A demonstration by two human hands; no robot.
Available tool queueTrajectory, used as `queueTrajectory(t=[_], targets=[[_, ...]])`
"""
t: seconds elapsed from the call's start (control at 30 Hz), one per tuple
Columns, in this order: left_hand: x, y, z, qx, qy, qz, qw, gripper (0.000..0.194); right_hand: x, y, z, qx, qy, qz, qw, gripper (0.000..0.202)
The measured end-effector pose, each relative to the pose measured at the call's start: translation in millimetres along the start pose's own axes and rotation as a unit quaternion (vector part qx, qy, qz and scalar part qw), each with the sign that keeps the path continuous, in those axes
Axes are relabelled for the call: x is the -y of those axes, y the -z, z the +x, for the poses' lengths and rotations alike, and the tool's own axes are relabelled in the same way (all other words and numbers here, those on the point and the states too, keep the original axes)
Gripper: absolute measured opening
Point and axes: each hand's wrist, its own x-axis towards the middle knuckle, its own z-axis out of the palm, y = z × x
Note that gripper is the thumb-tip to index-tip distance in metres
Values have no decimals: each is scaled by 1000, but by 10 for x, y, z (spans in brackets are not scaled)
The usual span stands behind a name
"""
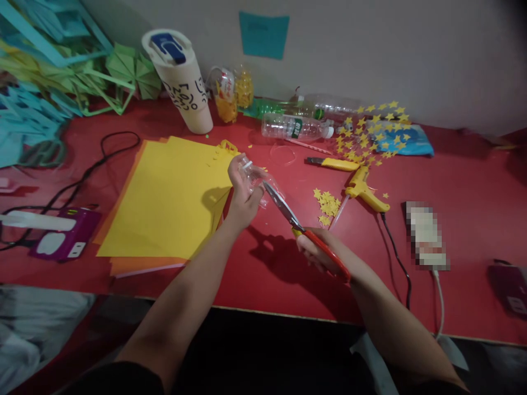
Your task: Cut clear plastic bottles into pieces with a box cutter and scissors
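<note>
My left hand (244, 192) is closed around a piece of clear plastic (269, 186) that looks like part of a cut bottle; fingers cover some of it. In my right hand (315, 249) is a pair of scissors (284, 207) with red handles, its blades pointing up and left. The blade tips meet the plastic beside my left thumb. Under my left forearm and beside it lies a stack of yellow paper (164, 192) over orange sheets. Right of the scissors is a small pile of yellow paper stars (328, 204).
A yellow glue gun (366, 189) with a cord and a yellow utility knife (333, 164) lie to the right. Clear bottles (288, 127) and a white tumbler (185, 88) are at the back. A phone (426, 236) lies far right, a purple power strip (66, 236) far left.
</note>
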Motion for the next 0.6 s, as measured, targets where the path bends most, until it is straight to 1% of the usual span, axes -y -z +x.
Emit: queueTrajectory(t=[0.1,0.2,0.27,0.4,0.53,0.6], targets=[[2,4,0,-4,-2,-4,1000,56,-22,21,-6,4,9,3,1000,46],[-28,0,7,-17,21,4,1000,59,-16,42,-18,28,13,12,999,48],[-48,5,14,-20,29,17,999,58,-9,55,-23,37,17,16,999,47],[-51,38,21,4,5,32,999,56,-20,77,-22,43,26,23,998,49],[-53,49,11,26,42,26,998,60,-48,72,-7,43,40,21,998,48],[-58,37,5,27,38,24,999,61,-48,49,5,35,39,23,998,45]])
